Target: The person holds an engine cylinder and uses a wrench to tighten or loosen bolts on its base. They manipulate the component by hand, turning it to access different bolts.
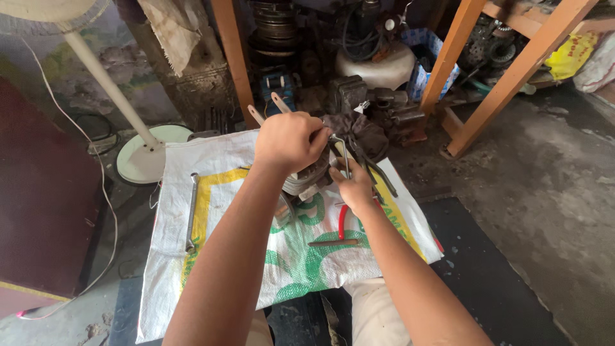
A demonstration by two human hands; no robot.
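Observation:
My left hand [289,141] is closed around the handles of a metal tool [261,110] whose two ends stick out up and to the left. It sits over a finned grey engine cylinder [306,181] resting on a white woven sack [211,256]. My right hand [352,184] grips the cylinder's right side, beside a thin bent metal rod [343,150]. A dark rag [360,131] lies just behind the cylinder. Red-handled pliers [342,221] lie on the sack below my right hand.
A long metal wrench [191,211] lies on the sack's left part, a smaller tool [334,243] near its middle. A white fan base [148,154] stands at the left. Orange wooden frame legs [512,77] and engine parts [384,106] crowd the back.

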